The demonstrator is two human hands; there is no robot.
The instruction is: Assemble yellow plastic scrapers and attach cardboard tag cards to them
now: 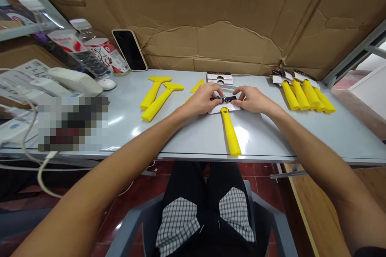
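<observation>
Fingers (pixel 214 90) of both hands pinch narrowly on the black head (pixel 224 98) of a yellow scraper (pixel 230 132), left hand (pixel 200 99) and right hand (pixel 250 100) on opposite sides. Its long axis runs front to back, the handle pointing toward the person and angled slightly right. The head sits between the fingertips, above a white card (pixel 224 108) on the table (pixel 193 140).

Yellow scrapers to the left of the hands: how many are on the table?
3. One yellow scraper lies beside another; a third is partly hidden by the left hand.
</observation>
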